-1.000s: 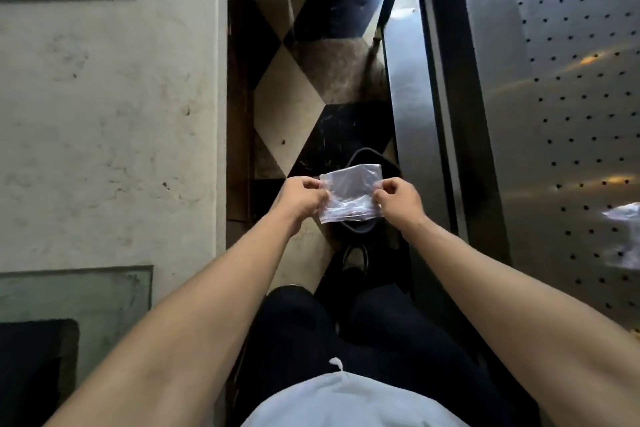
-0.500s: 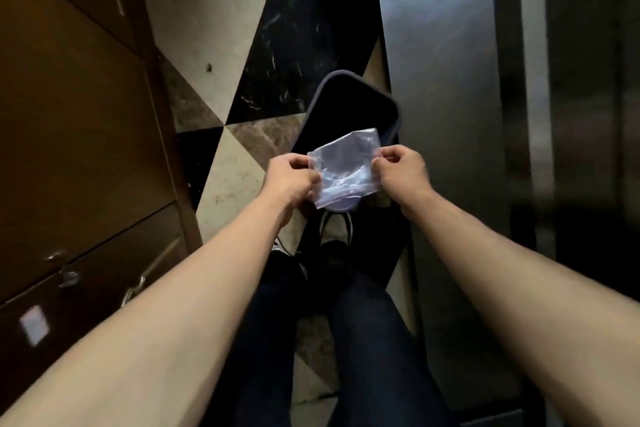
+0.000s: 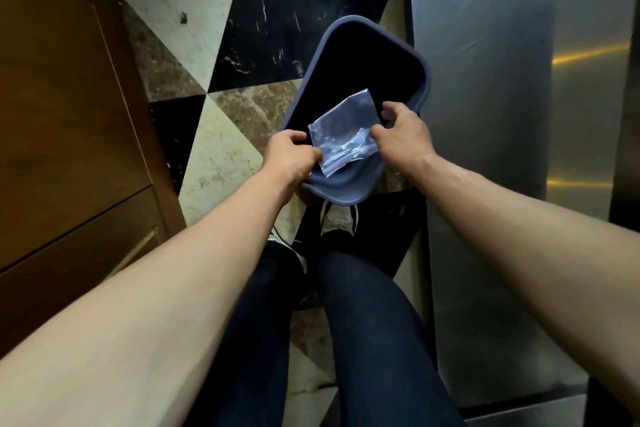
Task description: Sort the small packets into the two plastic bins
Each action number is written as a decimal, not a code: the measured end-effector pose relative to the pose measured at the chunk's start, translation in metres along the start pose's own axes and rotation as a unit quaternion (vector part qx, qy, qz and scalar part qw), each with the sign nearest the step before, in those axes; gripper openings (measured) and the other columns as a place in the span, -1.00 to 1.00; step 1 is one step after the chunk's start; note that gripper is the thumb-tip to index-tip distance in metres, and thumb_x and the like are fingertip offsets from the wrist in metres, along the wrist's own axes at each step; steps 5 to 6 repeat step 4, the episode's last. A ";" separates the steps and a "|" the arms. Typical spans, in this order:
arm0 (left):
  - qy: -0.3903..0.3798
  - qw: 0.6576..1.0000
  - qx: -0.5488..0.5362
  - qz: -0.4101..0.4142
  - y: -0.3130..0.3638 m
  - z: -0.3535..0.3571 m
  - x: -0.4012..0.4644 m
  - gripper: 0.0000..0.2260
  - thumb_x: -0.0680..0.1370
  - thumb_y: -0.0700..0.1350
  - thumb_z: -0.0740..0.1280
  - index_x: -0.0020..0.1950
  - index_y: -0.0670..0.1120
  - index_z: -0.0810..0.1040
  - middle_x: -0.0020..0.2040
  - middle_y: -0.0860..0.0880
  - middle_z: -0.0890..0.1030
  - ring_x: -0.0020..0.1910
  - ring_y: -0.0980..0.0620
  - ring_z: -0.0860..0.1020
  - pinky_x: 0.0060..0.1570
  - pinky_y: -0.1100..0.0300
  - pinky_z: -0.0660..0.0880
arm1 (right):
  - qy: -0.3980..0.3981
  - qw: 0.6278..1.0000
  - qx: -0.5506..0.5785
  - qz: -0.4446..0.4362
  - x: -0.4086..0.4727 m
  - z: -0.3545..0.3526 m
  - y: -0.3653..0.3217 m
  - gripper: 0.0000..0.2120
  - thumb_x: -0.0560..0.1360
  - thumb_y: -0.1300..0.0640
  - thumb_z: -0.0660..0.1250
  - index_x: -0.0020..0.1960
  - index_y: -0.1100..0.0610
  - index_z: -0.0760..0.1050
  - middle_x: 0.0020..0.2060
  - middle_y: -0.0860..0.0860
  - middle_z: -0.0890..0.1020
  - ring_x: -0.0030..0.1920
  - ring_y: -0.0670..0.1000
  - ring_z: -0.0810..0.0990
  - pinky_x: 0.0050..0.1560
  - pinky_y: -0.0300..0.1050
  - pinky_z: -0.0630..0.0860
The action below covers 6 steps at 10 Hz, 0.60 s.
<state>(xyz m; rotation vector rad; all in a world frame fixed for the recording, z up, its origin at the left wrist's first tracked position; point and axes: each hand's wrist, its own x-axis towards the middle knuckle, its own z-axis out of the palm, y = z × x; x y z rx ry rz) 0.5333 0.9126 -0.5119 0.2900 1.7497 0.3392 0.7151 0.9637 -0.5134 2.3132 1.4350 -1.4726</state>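
packet (image 3: 341, 130) is now hanging over the blue bin (image 3: 426, 80); left hand (image 3: 291, 158) is pinching its edge; right hand (image 3: 403, 139) is spreading apart, letting go; drop is likely following.

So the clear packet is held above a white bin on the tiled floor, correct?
Not quite: the bin is dark blue, not white, as the head view shows. The left hand does hold the clear packet above it on the tiled floor.
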 end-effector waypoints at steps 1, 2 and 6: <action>0.008 0.999 0.036 0.003 0.000 -0.001 0.004 -0.50 0.38 -0.31 0.46 0.31 -0.15 0.50 -0.06 -0.04 0.61 -0.02 -0.08 0.60 0.06 -0.07 0.61 | 0.006 1.000 -0.007 0.003 0.000 0.000 -0.002 -0.46 0.48 0.09 0.32 0.46 0.09 0.39 0.35 0.05 0.55 0.33 0.05 0.51 0.17 -0.30 0.27; -0.007 0.999 0.047 0.011 0.000 -0.006 0.000 -0.48 0.37 -0.28 0.48 0.32 -0.14 0.49 -0.12 0.01 0.59 -0.01 -0.05 0.60 0.11 -0.12 0.61 | 0.008 1.000 -0.003 0.007 -0.004 -0.002 -0.006 -0.49 0.50 0.08 0.31 0.44 0.06 0.41 0.36 0.03 0.55 0.35 0.04 0.50 0.17 -0.29 0.26; 0.007 0.993 0.109 0.045 0.011 -0.025 -0.030 -0.50 0.36 -0.20 0.46 0.30 -0.11 0.49 -0.05 -0.01 0.59 0.08 -0.13 0.61 0.15 -0.18 0.57 | 0.019 1.000 0.002 0.003 -0.032 -0.016 -0.026 -0.53 0.50 0.09 0.31 0.41 0.07 0.45 0.33 0.04 0.58 0.33 0.05 0.52 0.26 -0.21 0.34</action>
